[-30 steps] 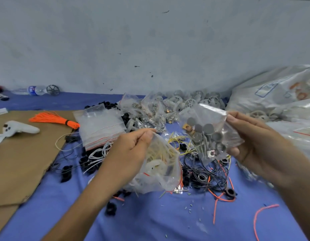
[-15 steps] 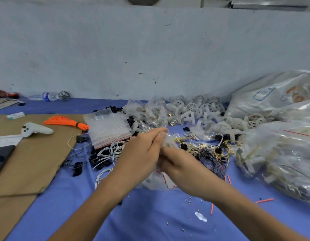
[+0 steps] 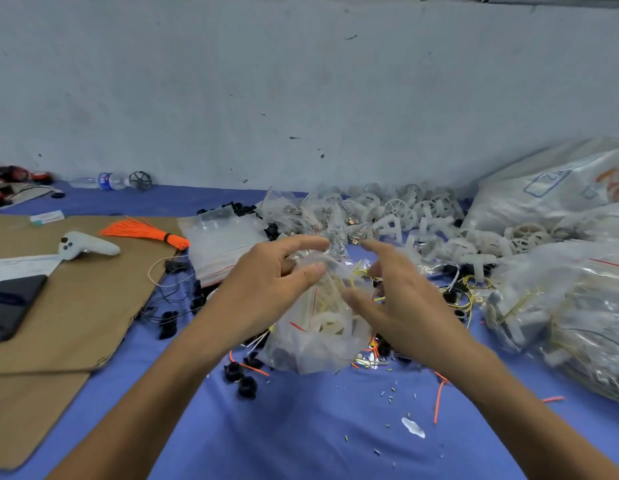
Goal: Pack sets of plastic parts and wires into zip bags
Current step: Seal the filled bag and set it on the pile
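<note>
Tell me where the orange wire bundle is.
In the head view, the orange wire bundle lies left of centre on the brown cardboard, between the white controller and the stack of zip bags.

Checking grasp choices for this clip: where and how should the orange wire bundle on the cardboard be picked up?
Pinch it at the black band near its right end, coming from above: there the orange wire bundle is bound tight and narrow, while the left end fans out loose on the cardboard.
</note>
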Demonstrator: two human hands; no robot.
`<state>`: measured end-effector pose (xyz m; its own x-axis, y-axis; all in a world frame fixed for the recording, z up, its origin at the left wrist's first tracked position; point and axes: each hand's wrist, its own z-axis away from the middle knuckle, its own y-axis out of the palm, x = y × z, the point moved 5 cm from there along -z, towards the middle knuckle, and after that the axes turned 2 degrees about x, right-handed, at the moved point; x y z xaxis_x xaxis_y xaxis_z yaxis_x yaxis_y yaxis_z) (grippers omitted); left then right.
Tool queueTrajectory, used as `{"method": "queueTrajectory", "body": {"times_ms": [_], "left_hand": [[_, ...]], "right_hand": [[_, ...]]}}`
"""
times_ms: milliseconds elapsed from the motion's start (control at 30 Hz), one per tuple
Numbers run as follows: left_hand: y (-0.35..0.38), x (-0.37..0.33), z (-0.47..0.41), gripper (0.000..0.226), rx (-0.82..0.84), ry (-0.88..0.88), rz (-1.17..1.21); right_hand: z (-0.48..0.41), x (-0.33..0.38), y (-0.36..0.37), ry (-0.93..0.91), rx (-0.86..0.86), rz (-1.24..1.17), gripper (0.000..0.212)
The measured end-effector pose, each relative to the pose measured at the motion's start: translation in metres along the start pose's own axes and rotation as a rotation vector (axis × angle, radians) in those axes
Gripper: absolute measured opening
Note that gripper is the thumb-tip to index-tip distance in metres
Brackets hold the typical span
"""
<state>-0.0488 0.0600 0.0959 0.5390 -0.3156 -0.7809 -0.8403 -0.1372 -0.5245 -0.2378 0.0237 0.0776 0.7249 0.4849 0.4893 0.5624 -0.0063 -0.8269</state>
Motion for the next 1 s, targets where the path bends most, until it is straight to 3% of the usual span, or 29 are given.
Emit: {"method": "queueTrajectory", "body": {"times_ms": [67,133,267,367,433,533,600,833,1000], "left_hand": [[-0.003,0.000,0.007,0.040,0.075,-0.007,-0.006],[-0.011,-0.002,0.014,0.048,0.145,-0.023,0.002],[-0.048,-0.015,0.012,0.042,0.136,-0.031,0.030],[-0.065,-0.019,-0.003,0.030,-0.038,-0.032,0.245],[-0.051,-0.007,-0.004,0.033,-0.062,-0.162,0.483],[-0.013,0.028,0.020,0.052,0.053,-0.240,0.526],[0.008,0.044,0.042,0.040,0.103,-0.187,0.477],[0.017,0.057,0.042,0.026,-0.216,-0.158,0.561],[0.014,0.059,0.041,0.021,-0.301,-0.147,0.538]], "right_hand": [[-0.006,-0.006,0.003,0.013,0.142,0.046,0.005],[-0.011,-0.007,-0.007,-0.018,0.086,-0.047,0.014],[-0.019,0.012,-0.024,0.012,0.052,-0.717,0.027],[-0.028,0.024,-0.034,-0.003,0.053,-0.994,0.024],[-0.028,0.021,-0.027,0.077,0.076,-1.117,0.025],[-0.011,0.003,-0.001,0.241,0.134,-1.182,0.027],[0.000,-0.011,0.011,0.323,0.156,-1.199,0.026],[0.005,-0.020,-0.002,0.327,0.127,-1.263,0.020],[0.008,-0.023,-0.012,0.312,0.092,-1.302,0.024]]}}
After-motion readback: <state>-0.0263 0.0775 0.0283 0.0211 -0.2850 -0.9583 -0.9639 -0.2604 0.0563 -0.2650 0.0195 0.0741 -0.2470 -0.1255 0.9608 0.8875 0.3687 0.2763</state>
